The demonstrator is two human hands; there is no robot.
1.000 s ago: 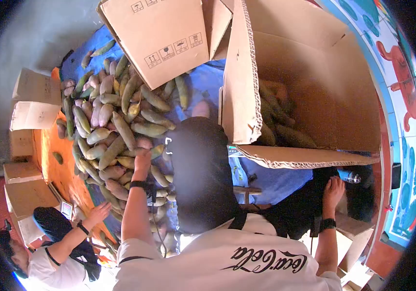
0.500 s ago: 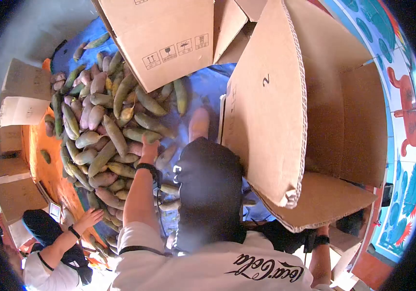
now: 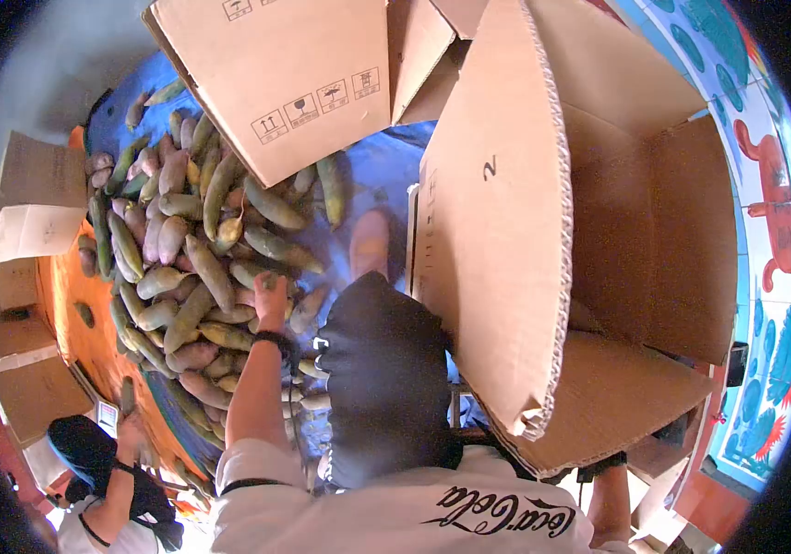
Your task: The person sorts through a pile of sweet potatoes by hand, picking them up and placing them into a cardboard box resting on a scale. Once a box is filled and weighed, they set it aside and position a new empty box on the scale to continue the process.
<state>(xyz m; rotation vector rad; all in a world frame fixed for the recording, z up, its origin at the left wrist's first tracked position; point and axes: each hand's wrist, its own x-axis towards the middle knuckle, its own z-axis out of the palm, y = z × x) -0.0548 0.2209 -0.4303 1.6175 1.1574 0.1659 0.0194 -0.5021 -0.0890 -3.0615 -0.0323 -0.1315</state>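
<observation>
A large heap of green and pinkish long radishes [image 3: 202, 268] lies on blue sheeting in front and to the left. My left hand [image 3: 271, 300] is at the heap's right side, fingers curled round a radish [image 3: 268, 280] with only a green end showing. A big open cardboard box [image 3: 506, 231] with a "2" on its side stands at my right. My right forearm [image 3: 611, 499] goes up behind its lower flap, which hides the right hand.
Another cardboard box [image 3: 312, 111] overhangs the heap's far side. At lower left, a co-worker [image 3: 105, 462] in a dark cap holds up a radish [image 3: 127, 395] beside orange sheeting [image 3: 68, 286]. More boxes [image 3: 40, 189] line the left; a painted wall [image 3: 769, 231] borders the right.
My left hand has drawn slightly back towards me and closed on a radish. The co-worker's hand has moved left from the heap with a radish. The view has shifted a little.
</observation>
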